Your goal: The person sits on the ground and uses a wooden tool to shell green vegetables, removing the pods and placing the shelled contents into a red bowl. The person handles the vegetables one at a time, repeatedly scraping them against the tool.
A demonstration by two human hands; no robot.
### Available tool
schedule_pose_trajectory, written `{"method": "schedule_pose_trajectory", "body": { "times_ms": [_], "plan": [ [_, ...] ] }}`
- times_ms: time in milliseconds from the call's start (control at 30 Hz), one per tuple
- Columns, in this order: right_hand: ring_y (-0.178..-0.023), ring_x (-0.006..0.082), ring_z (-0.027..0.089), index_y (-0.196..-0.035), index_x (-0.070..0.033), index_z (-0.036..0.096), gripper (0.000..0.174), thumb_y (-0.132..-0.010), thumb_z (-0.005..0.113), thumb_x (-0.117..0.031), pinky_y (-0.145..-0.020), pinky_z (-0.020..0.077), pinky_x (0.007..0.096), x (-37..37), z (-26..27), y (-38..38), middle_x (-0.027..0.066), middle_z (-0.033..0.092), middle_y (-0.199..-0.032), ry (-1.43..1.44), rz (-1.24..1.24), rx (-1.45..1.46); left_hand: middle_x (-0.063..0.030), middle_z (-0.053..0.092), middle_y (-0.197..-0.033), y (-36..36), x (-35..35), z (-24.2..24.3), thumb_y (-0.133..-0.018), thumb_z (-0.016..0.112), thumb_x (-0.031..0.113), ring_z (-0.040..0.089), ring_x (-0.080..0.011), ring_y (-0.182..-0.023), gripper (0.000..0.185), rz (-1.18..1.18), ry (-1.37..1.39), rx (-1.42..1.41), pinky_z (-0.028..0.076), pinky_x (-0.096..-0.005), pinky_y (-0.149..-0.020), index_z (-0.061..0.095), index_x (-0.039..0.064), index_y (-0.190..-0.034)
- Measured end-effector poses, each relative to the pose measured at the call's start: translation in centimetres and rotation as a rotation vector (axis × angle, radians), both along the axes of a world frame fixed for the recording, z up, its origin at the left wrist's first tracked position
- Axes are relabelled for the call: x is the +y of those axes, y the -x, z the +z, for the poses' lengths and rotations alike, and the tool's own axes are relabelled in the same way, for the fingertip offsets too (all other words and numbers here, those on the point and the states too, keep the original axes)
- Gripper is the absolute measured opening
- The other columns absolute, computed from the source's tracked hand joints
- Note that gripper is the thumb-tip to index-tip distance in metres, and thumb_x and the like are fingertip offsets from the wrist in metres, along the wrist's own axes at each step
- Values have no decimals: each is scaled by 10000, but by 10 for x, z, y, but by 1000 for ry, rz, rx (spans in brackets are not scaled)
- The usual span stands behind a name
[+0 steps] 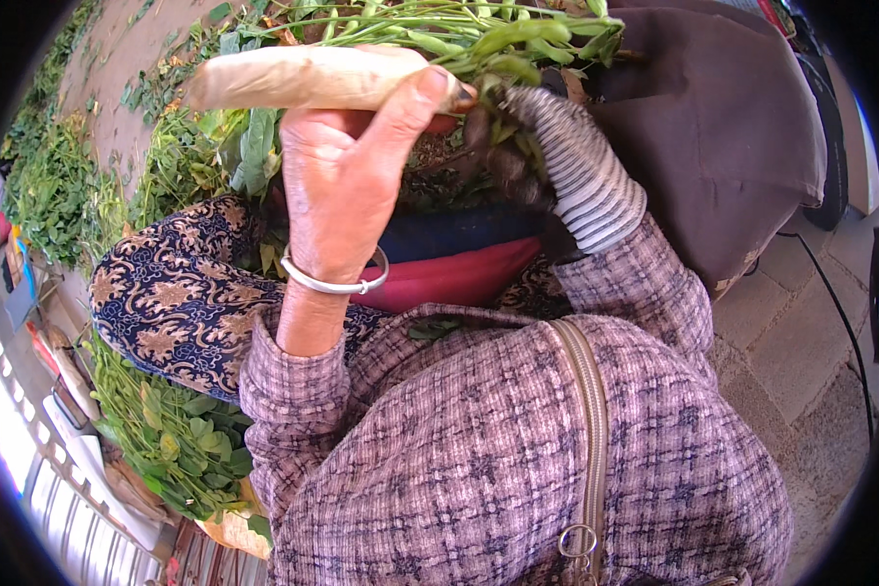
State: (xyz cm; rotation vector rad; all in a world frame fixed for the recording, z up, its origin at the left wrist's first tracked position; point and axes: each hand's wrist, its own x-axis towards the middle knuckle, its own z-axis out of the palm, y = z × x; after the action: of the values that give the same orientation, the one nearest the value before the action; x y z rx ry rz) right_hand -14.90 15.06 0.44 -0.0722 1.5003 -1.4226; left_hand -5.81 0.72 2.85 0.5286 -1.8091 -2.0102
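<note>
My left hand [351, 157], bare with a silver bangle at the wrist, grips a pale thick rod [293, 79], possibly wooden, that has a dark end by the thumb. In a striped knit glove with dark fingers, my right hand [520, 146] is at the lower edge of a bunch of green soybean stalks [439, 36] bearing pods. Motion blur hides whether its fingers hold any of them. Dark leafy scraps lie below the hands, above a red padded fabric edge [447, 278] and a dark blue one [454, 236] at my lap.
Piles of leafy green plants lie at the left [51, 190] and lower left [183, 432]. Brown fabric [710, 124] covers something bulky at the right. A black cable [842, 315] crosses the stone paving [784, 337]. My patterned trouser leg [176, 293] is bent at the left.
</note>
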Motion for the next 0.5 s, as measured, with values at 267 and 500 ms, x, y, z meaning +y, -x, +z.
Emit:
{"method": "schedule_pose_trajectory", "body": {
  "times_ms": [267,500],
  "plan": [
    [-549,104,547,-1157,-50,560,332,-924,572,-285,-402,365,191,0,9,-3,45,618,-803,307,-254,-254,-55,672,-772,-5,-9,-19,-831,724,97,621,-114,-688,126,-64,317,-115,490,-243,-667,674,-18,-844],
    [-455,50,426,-1325,-34,490,408,-928,523,-122,-395,336,169,11,-12,5,52,627,-801,698,-185,-274,-35,662,-796,-1,-4,-23,-843,706,89,626,-96,-636,155,-153,227,-354,494,-216,-582,646,-10,-947]
  ]
}}
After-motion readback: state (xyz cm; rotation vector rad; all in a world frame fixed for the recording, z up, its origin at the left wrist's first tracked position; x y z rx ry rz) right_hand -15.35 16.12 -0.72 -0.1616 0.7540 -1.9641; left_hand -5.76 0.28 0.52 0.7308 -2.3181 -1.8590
